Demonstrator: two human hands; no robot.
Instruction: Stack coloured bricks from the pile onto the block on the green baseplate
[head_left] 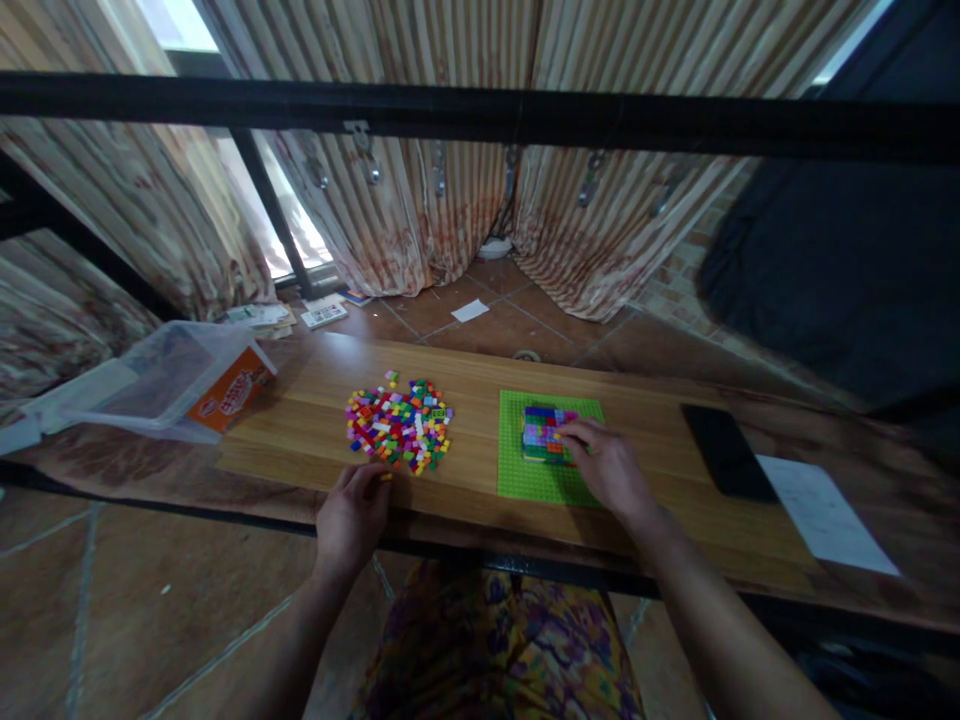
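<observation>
A bright green baseplate [512, 470] lies on the wooden board, bearing a low block of multicoloured toy bricks [541, 432] in blue, purple, pink, orange and green. My right hand [606, 462] reaches over the right side of this block. Its thumb and forefinger are pinched together at the top bricks, and whatever is between them is too small to make out. At the board's near edge, my left hand [351, 508] pinches a small yellow-orange brick [386, 478] at its fingertips. Just beyond that hand spreads a pile of loose toy bricks [399, 422] in many colours.
On the left sits a clear plastic bin [169, 385] with an orange label. A black phone [729, 452] and a white sheet of paper [829, 515] lie at the right. A dark metal bar [480, 118] crosses beyond the board, before striped curtains [390, 220].
</observation>
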